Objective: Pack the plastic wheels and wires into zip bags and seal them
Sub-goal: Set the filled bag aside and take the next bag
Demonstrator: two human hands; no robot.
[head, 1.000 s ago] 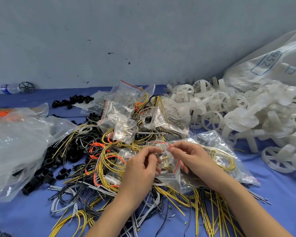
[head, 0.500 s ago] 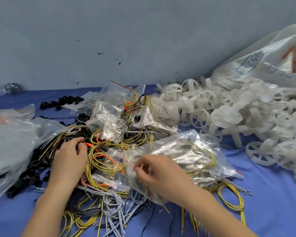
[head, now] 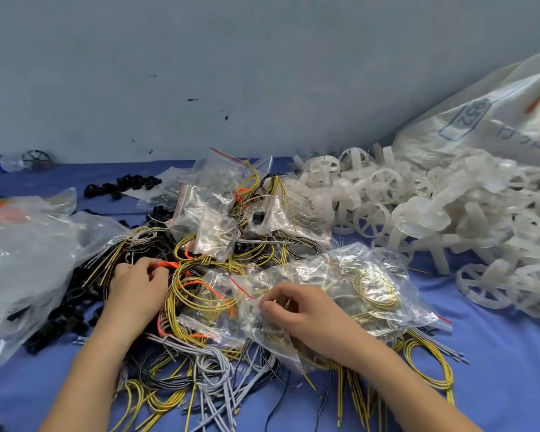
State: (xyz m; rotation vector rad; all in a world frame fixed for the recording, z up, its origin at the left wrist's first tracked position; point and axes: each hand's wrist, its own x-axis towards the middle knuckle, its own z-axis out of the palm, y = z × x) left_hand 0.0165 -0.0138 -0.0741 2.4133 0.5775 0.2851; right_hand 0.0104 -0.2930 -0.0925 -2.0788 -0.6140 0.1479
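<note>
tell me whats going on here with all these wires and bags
A person is packing parts at a blue-covered table. The left hand grips an orange wire in the loose wire pile, while the right hand pinches a clear zip bag holding coiled yellow wires. White plastic wheels lie heaped to the right.

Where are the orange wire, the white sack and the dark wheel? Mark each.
orange wire (head: 169, 264): head view, its bright upper bend.
white sack (head: 466, 121): head view, its printed label.
dark wheel (head: 37, 159): head view, hub.
</note>
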